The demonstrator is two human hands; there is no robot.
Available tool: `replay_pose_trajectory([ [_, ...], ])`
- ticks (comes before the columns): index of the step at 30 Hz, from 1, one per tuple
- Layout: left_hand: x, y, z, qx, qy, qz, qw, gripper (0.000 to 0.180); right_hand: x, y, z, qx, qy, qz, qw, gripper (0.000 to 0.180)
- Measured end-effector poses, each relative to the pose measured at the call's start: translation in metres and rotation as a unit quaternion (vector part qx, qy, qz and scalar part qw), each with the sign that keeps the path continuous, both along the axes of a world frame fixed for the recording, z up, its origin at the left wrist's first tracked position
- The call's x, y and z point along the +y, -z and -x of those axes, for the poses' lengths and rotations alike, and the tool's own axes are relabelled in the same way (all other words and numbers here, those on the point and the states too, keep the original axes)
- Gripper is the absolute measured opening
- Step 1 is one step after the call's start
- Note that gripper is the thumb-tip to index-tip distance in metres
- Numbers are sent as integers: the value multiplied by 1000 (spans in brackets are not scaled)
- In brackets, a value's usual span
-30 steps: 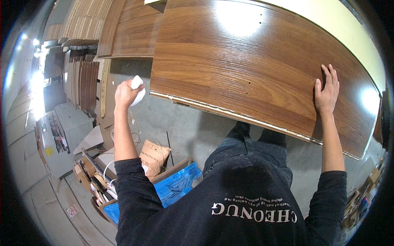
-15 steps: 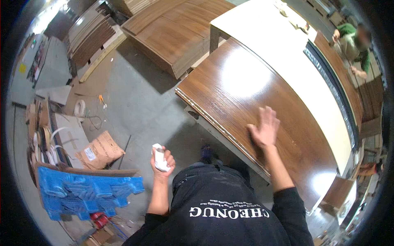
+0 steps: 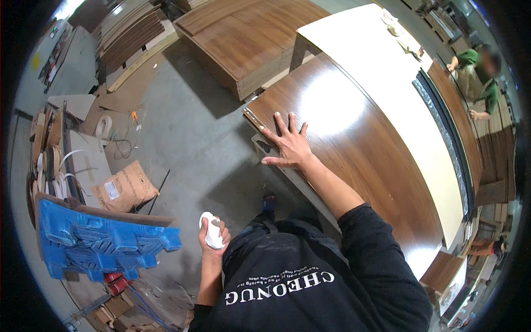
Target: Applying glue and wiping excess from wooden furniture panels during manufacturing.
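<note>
A blue moulded pallet point(image 3: 91, 238) sits at the left, near a brown paper sack point(image 3: 127, 187). The left hand point(image 3: 210, 252) curls its fingers around a white wad point(image 3: 211, 231). The right hand point(image 3: 293, 149), fingers spread wide and grasping nothing, rests at the left end of a glossy wood-grain panel point(image 3: 381, 182), which lies before the person, alongside a cream board point(image 3: 406, 130).

A black top point(image 3: 337, 312) bears white lettering point(image 3: 281, 289); its sleeves point(image 3: 381, 252) are black; trousers point(image 3: 256, 227) dark.
</note>
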State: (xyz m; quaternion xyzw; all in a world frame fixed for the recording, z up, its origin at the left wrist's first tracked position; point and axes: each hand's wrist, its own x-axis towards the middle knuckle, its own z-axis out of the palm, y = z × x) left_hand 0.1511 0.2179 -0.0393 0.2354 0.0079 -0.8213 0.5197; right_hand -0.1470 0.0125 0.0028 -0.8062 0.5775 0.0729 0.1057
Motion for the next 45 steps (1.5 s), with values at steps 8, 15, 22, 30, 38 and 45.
replay_pose_trajectory([
  [8,-16,-12,-20,-118,6,-98,988,45,14,17,-1,-98,29,43,994,97],
  [15,-97,-23,-7,-28,215,45,975,50,44,7,10,-284,96,17,954,80],
  [22,-204,-69,134,100,453,131,876,63,228,-17,42,-467,360,255,766,60],
  [30,-185,-58,384,91,566,184,799,53,428,-36,54,-276,724,290,562,45],
  [38,-141,31,493,160,552,145,805,43,516,-8,103,-165,780,331,505,42],
  [45,-137,1,497,166,571,197,780,36,587,7,178,-79,814,372,439,50],
])
